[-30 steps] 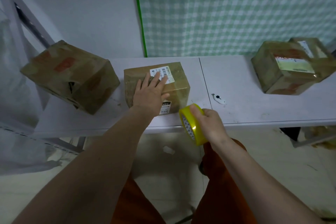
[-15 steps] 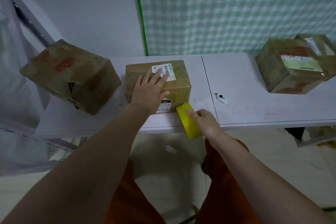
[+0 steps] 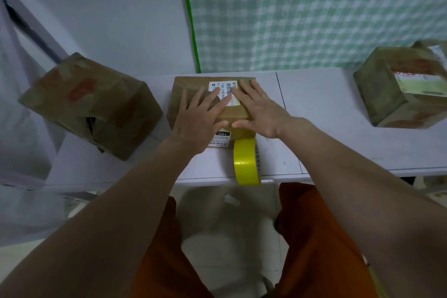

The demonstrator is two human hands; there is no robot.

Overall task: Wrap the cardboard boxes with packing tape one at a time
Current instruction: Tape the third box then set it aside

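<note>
Middle box (image 3: 238,110): on the desk (image 3: 321,113), centred before you.
Left hand (image 3: 198,120): spread flat, steadying its top.
Right hand (image 3: 260,113): spread flat, empty (likely smoothing tape).
Tape roll (image 3: 246,163): stood on edge against the box front, within reach.

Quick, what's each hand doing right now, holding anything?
Left hand: open, flat on the middle box, holding nothing.
Right hand: open, flat on the same box; the tape roll is not in it.
</note>
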